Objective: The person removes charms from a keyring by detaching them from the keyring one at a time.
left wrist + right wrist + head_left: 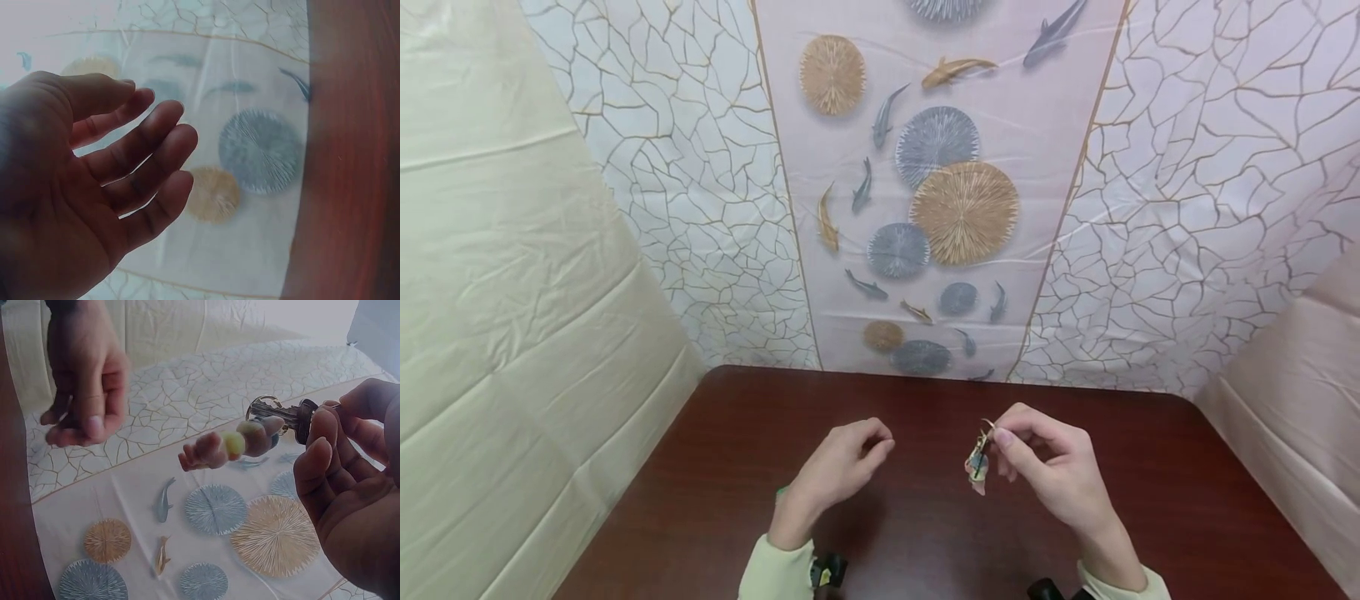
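Note:
Between thumb and forefinger, my right hand (pixel 1060 467) pinches a key ring (pixel 988 425) above the table. From it hang a metal key (pixel 281 414) and a small figure charm (pixel 234 444) in pink, yellow and grey, blurred in the right wrist view. My left hand (pixel 846 467) is held over the table to the left of the keys, apart from them. Its fingers (pixel 153 147) are loosely bent with nothing between them, as the left wrist view shows.
A dark reddish-brown table (pixel 925 533) lies under both hands. Behind it hangs a cloth (pixel 850 167) printed with fish and round shapes, and plain pale cloth (pixel 512 333) hangs at the left side. Dark wrist straps (pixel 829 570) show near the sleeves.

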The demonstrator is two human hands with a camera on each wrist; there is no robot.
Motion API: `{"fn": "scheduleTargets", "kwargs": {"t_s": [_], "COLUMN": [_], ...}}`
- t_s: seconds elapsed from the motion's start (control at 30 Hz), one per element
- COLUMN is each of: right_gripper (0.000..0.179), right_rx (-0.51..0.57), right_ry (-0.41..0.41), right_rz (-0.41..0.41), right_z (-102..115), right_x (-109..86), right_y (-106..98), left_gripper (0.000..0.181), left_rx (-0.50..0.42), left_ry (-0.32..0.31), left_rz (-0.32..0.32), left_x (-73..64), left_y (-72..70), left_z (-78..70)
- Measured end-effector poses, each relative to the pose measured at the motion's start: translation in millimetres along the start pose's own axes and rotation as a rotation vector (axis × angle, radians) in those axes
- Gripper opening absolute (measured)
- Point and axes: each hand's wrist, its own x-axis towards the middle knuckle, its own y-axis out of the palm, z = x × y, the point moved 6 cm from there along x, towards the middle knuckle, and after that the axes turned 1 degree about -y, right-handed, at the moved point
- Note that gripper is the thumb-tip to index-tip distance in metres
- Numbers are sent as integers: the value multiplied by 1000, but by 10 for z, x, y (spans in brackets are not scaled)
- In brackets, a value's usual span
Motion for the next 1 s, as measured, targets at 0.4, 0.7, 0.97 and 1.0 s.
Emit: {"fn": "scheduleTargets", "kwargs": {"t_s": [0.4,0.7,0.97,1.0], "right_gripper": [29,29,29,29], "right_rx": [-10,-1,15,14], "right_ry": [5,1,-2,-1], "right_rz": [5,16,24,25], "right_z": [-4,-4,-19,-21], "right_x": [-11,-12,-17,-18], "right_y": [0,15,52,57], "left_gripper": [4,11,13,14], "left_rx": [-179,-297,-348,-356], "left_ry": [146,191,244,251], "left_rz": [7,30,91,106], "left_x": [118,183,220,215], "left_y": [9,109,198,207], "left_z": [-494,-668,-765,-771]}}
